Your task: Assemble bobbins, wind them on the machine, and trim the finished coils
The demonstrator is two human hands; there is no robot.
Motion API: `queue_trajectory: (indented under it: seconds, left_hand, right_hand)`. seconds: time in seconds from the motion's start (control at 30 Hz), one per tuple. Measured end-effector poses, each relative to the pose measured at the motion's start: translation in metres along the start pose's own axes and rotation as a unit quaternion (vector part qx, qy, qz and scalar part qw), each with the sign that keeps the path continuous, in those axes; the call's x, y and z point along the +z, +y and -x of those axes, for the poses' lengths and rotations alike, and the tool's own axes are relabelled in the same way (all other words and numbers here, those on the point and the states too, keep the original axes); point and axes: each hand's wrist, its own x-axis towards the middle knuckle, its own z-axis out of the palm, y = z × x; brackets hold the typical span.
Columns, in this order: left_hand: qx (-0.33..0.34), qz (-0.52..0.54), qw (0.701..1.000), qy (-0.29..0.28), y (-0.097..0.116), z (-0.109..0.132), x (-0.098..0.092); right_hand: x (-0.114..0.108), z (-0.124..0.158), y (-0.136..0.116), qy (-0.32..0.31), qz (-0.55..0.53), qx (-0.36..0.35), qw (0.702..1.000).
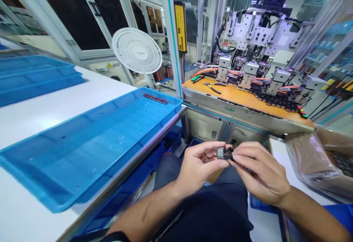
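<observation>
Left of the long blue tray (pixel 104 135), a stack of blue trays (pixel 35 73) sits on the same white counter (pixel 102 87). The long tray runs slantwise away from me. Behind its far side stands a round white fan (pixel 137 50), and inside it, near the far end, lies a row of small dark-red parts (pixel 155 98). A yellow box (pixel 180 27) hangs upright on a frame just past the tray's far right corner.

To the right of the tray, over my lap and well apart from its rim, is my left hand (pixel 194 166). Its thumb and forefinger are pinched around a small grey ring (pixel 221 153), with the other fingers curled in behind. At the ring's right side, still to the right of the tray, is a small black piece (pixel 229 154). The fingers of my right hand (pixel 260 170) are closed on it at the tips; they partly cover it, so I can't tell how far it fits into the ring.

Beyond the tray's right end, an orange counter (pixel 234 97) carries pliers (pixel 214 89) with spread handles, a machine (pixel 252 69) with metal blocks, and a line of dark round parts (pixel 273 101). Farthest right of the tray, clear plastic (pixel 314 157) lies over something brown, beside a heap of dark pieces (pixel 342 161).
</observation>
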Motion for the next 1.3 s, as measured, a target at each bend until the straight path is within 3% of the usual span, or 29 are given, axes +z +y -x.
queue_trajectory:
  seconds: [0.1, 0.2, 0.37, 0.5, 0.63, 0.77, 0.93, 1.1, 1.2, 1.3]
  left_hand:
    - [-0.008, -0.001, 0.999, -0.04, 0.012, -0.002, -0.01]
    - [-0.01, -0.002, 0.997, -0.08, 0.017, -0.012, -0.021]
    - [-0.001, -0.051, 0.992, -0.113, 0.012, -0.045, -0.038]
    - [-0.024, -0.095, 0.99, -0.103, 0.002, -0.087, -0.052]
    - [-0.066, -0.112, 0.987, -0.096, -0.005, -0.146, -0.067]
    - [-0.084, -0.136, 0.985, -0.073, 0.009, -0.212, -0.071]
    - [-0.13, -0.127, 0.981, -0.067, 0.06, -0.275, -0.046]
    - [-0.145, -0.125, 0.981, 0.0, 0.103, -0.298, 0.002]
    - [-0.086, -0.131, 0.986, 0.049, 0.116, -0.305, 0.025]
    - [0.032, -0.243, 0.969, -0.002, 0.131, -0.315, 0.034]
  right_hand:
    - [0.015, -0.003, -0.008, 0.024, 0.012, 0.003, 1.0]
    - [0.021, -0.008, -0.006, -0.004, 0.012, 0.017, 1.0]
    - [0.018, -0.016, 0.022, -0.043, 0.08, 0.07, 0.993]
    - [0.02, -0.023, 0.072, -0.105, 0.09, 0.074, 0.988]
    - [0.029, -0.037, 0.14, -0.123, 0.061, 0.067, 0.988]
    - [0.032, -0.07, 0.2, -0.137, 0.05, 0.033, 0.989]
    - [0.018, -0.127, 0.235, -0.104, 0.011, 0.049, 0.993]
    - [-0.003, -0.179, 0.237, -0.049, 0.056, 0.04, 0.996]
    - [-0.011, -0.204, 0.234, -0.001, 0.099, 0.042, 0.994]
    - [-0.02, -0.22, 0.229, 0.033, 0.073, 0.079, 0.994]
